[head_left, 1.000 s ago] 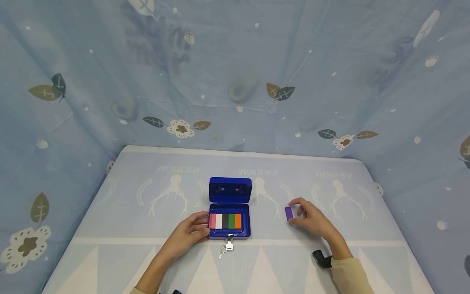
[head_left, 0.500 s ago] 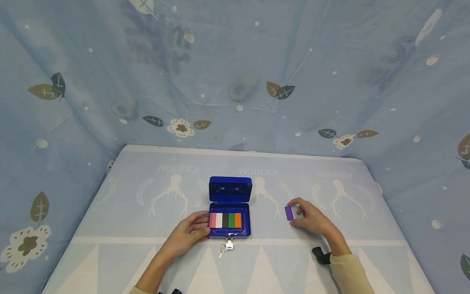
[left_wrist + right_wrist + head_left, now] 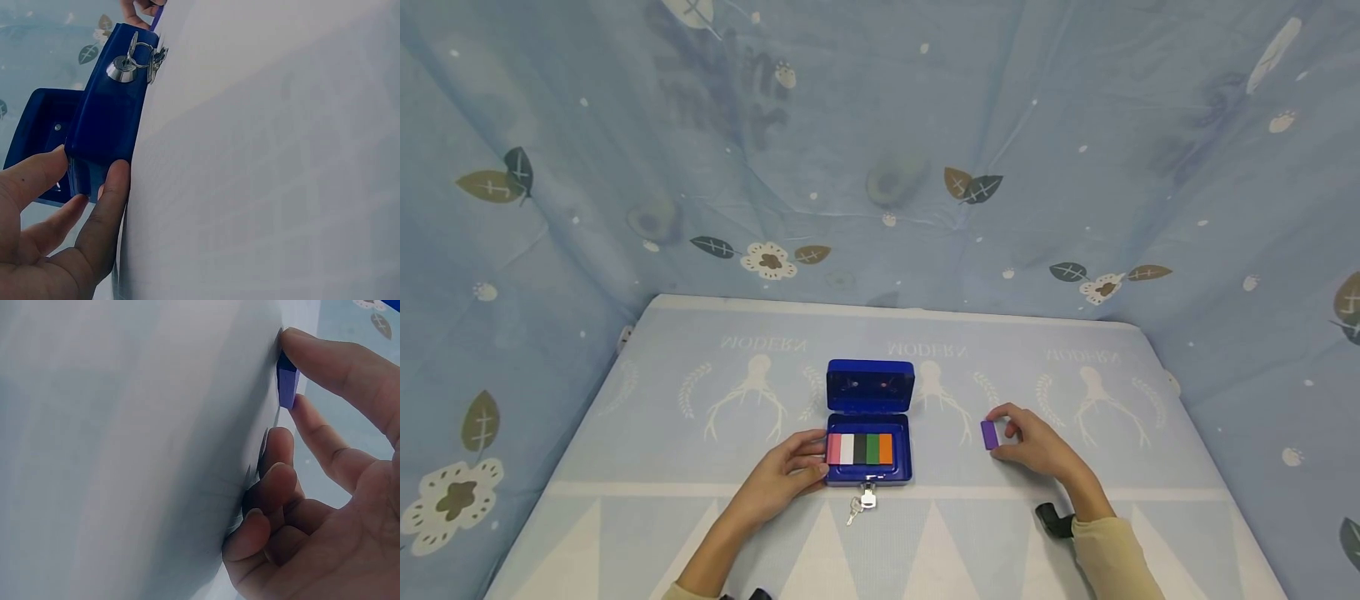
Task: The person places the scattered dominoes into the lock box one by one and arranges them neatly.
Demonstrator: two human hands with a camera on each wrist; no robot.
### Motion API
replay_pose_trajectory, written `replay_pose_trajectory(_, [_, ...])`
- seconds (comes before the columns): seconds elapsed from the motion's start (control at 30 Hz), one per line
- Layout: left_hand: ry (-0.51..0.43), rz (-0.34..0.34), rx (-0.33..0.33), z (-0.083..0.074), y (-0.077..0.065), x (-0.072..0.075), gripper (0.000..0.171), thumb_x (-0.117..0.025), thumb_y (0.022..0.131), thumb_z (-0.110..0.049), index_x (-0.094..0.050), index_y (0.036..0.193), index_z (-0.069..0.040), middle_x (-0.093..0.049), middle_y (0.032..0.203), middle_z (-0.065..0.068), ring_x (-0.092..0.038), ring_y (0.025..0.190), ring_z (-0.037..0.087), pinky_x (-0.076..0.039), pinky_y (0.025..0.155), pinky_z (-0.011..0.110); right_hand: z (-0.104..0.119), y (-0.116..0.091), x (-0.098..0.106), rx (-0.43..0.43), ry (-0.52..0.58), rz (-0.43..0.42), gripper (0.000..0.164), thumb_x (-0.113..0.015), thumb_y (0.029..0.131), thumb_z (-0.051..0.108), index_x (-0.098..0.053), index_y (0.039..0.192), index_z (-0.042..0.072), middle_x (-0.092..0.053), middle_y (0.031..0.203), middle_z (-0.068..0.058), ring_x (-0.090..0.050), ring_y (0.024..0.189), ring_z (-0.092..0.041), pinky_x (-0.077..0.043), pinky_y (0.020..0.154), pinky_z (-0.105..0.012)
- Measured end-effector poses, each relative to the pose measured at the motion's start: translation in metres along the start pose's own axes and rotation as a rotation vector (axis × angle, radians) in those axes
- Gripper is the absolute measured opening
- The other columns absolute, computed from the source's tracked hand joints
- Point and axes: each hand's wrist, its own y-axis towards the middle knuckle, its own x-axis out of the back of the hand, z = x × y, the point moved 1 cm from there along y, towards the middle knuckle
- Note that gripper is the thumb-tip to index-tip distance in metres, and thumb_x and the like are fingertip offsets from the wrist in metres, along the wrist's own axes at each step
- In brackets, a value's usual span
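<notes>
A blue metal cash box (image 3: 904,452) stands with its lid (image 3: 870,367) up. Inside, a row of flat blocks (image 3: 860,449) runs pink, white, black, green and orange. My left hand (image 3: 778,479) holds the box's left end, thumb by the front corner and fingertips along the side. A silver lock (image 3: 121,69) with keys on a ring (image 3: 142,55) sits on the box's front. Off to the right, my right hand (image 3: 1036,446) pinches a purple block (image 3: 989,435) by its two ends, thumb against forefinger, close over the table. The other right fingers curl in toward the palm.
The table (image 3: 647,450) has a pale blue and white printed cover. Blue patterned cloth (image 3: 850,150) hangs behind it and at both sides. A black strap piece (image 3: 1054,521) lies by the right sleeve (image 3: 1112,554).
My right hand has shifted very slightly left with the purple block, whose broad face shows brighter than a second ago. My left hand stays at the box.
</notes>
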Motion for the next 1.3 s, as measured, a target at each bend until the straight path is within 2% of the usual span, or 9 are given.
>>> replay_pose_trajectory(0.13, [0.001, -0.001, 0.002, 0.0, 0.0, 0.0, 0.059, -0.072, 0.093, -0.008, -0.045, 0.144, 0.003, -0.055, 0.132, 0.023, -0.058, 0.117, 0.035, -0.06, 0.085, 0.034, 0.002, 0.0, -0.002, 0.0, 0.017, -0.005, 0.047, -0.084, 0.079, 0.008, -0.06, 0.12, 0.006, -0.048, 0.088, -0.009, -0.041, 0.071, -0.019, -0.036, 0.059, -0.028])
replay_pose_trajectory(0.37, [-0.012, 0.003, 0.002, -0.001, 0.0, 0.0, 0.059, -0.071, 0.093, -0.008, -0.044, 0.145, 0.004, -0.054, 0.133, 0.024, -0.058, 0.118, 0.035, -0.06, 0.086, 0.035, 0.01, 0.002, -0.009, 0.061, 0.023, -0.027, 0.047, -0.086, 0.078, 0.008, -0.062, 0.118, 0.006, -0.051, 0.086, -0.009, -0.041, 0.068, -0.016, -0.038, 0.059, -0.027])
replay_pose_trajectory(0.67, [-0.047, 0.017, -0.006, -0.003, -0.001, 0.0, 0.06, -0.069, 0.094, -0.006, -0.042, 0.146, 0.005, -0.051, 0.135, 0.026, -0.056, 0.12, 0.037, -0.059, 0.087, 0.036, 0.025, 0.004, -0.018, 0.058, 0.026, -0.029, 0.049, -0.087, 0.077, 0.012, -0.062, 0.119, 0.01, -0.051, 0.088, -0.008, -0.042, 0.066, -0.015, -0.039, 0.058, -0.027])
replay_pose_trajectory(1.1, [-0.023, 0.006, -0.003, 0.0, -0.001, 0.0, 0.058, -0.071, 0.093, -0.006, -0.045, 0.145, 0.003, -0.053, 0.133, 0.024, -0.057, 0.117, 0.034, -0.059, 0.087, 0.035, 0.041, 0.008, -0.03, 0.092, 0.026, -0.034, 0.048, -0.087, 0.077, 0.013, -0.063, 0.118, 0.014, -0.053, 0.088, -0.005, -0.044, 0.068, -0.014, -0.041, 0.058, -0.027])
replay_pose_trajectory(1.3, [-0.019, 0.004, -0.004, 0.0, 0.0, 0.0, 0.058, -0.071, 0.093, -0.006, -0.045, 0.144, 0.003, -0.054, 0.132, 0.024, -0.058, 0.117, 0.035, -0.06, 0.086, 0.035, 0.05, 0.009, -0.034, 0.147, 0.023, -0.044, 0.047, -0.087, 0.077, 0.015, -0.063, 0.117, 0.013, -0.053, 0.087, -0.007, -0.044, 0.066, -0.014, -0.041, 0.056, -0.026])
